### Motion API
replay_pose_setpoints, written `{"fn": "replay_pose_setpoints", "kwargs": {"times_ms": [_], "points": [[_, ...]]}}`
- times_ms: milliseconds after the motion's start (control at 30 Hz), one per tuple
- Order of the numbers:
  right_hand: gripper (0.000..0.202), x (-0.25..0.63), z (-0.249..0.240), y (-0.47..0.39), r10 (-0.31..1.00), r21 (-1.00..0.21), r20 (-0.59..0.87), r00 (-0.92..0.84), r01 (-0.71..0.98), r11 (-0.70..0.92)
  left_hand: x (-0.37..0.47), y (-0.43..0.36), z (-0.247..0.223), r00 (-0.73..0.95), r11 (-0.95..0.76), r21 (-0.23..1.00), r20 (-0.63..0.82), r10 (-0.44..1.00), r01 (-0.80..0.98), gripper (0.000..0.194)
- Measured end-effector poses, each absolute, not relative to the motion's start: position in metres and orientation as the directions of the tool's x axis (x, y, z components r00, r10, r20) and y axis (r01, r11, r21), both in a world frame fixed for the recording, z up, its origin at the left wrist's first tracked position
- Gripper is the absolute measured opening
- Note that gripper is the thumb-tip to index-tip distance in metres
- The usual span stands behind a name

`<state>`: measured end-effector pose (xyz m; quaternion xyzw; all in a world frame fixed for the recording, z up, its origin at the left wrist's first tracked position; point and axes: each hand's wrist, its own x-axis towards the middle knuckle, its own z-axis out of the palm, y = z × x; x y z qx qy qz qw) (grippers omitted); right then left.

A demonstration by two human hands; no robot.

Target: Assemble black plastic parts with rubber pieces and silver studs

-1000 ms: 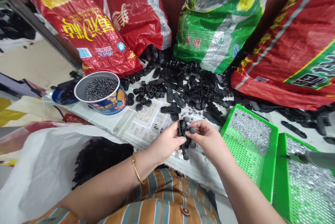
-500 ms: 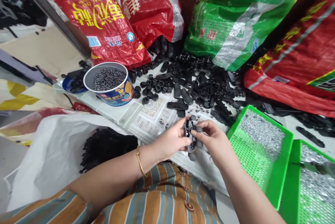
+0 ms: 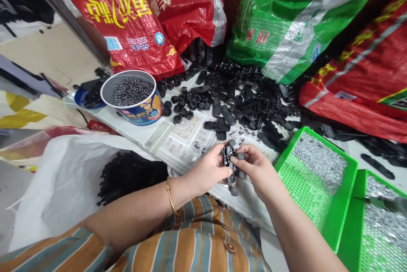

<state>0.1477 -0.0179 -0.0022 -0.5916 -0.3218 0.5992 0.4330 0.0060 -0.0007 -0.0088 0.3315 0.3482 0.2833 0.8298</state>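
Observation:
Between my two hands, just over the front edge of the table, is a black plastic part with round grey knobs [image 3: 229, 157], held upright lengthwise. My left hand [image 3: 211, 168], with a gold bangle at the wrist, grips its left side between fingers and thumb. My right hand [image 3: 254, 164] pinches its right side, the thumb pressing on the middle. Fingers cover some of the part, so its exact kind is unclear. Just beyond lie crossed long black pieces [image 3: 218, 125] on the table [image 3: 168, 149].
A blue tub [image 3: 144, 113] of tiny dark pieces stands left. Black parts [image 3: 251, 90] heap before red [image 3: 149, 47] and green sacks [image 3: 251, 43]. Green baskets [image 3: 337, 217] with small silvery pieces are right, a blurred tool [image 3: 388, 203] over one. A white sack [image 3: 63, 174] holds black pieces lower left.
The camera view has shifted slightly. Both hands keep their hold on the black part, which appears turned a little.

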Motion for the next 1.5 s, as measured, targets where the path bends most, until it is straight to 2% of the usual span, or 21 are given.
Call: {"fn": "replay_pose_setpoints", "kwargs": {"times_ms": [133, 267, 433, 567, 733, 900, 1033, 1200, 1333, 1500], "points": [[0.032, 0.145, 0.001, -0.020, 0.873, -0.856, -0.487, 0.028, -0.216, -0.471, 0.004, 0.000, -0.006, 0.626, 0.674, 0.696, -0.415, 0.660, -0.248, 0.066], [0.032, 0.145, -0.004, -0.021, 0.901, -0.908, -0.416, 0.120, -0.115, -0.404, 0.004, -0.001, -0.008, 0.556, 0.605, 0.773, -0.424, 0.715, -0.189, 0.074], [0.032, 0.151, -0.010, -0.020, 0.904, -0.928, -0.368, 0.216, -0.026, -0.372, 0.003, 0.002, -0.008, 0.604, 0.661, 0.720, -0.437, 0.667, -0.210, 0.075], [0.031, 0.155, -0.006, -0.020, 0.916, -0.930, -0.363, 0.173, 0.000, -0.369, 0.005, 0.004, -0.009, 0.603, 0.622, 0.748, -0.392, 0.695, -0.230, 0.082], [0.029, 0.151, -0.004, -0.020, 0.910, -0.924, -0.383, 0.159, -0.055, -0.379, 0.006, 0.002, -0.014, 0.612, 0.575, 0.787, -0.344, 0.712, -0.226, 0.080], [0.031, 0.149, -0.005, -0.019, 0.919, -0.941, -0.324, 0.225, 0.028, -0.338, 0.001, 0.002, -0.010, 0.622, 0.626, 0.734, -0.366, 0.692, -0.265, 0.085], [0.034, 0.150, -0.003, -0.018, 0.911, -0.934, -0.340, 0.233, 0.031, -0.356, -0.003, 0.004, -0.003, 0.678, 0.691, 0.676, -0.384, 0.626, -0.255, 0.081], [0.033, 0.147, 0.000, -0.017, 0.908, -0.921, -0.387, 0.160, -0.025, -0.388, -0.002, 0.005, -0.006, 0.647, 0.641, 0.730, -0.375, 0.664, -0.235, 0.086], [0.032, 0.146, 0.000, -0.015, 0.891, -0.895, -0.444, 0.090, -0.089, -0.437, -0.003, 0.003, -0.008, 0.613, 0.662, 0.709, -0.416, 0.671, -0.243, 0.079], [0.026, 0.140, -0.007, -0.019, 0.910, -0.920, -0.392, 0.136, -0.049, -0.389, -0.004, 0.003, -0.008, 0.606, 0.691, 0.686, -0.455, 0.652, -0.228, 0.066]]}}
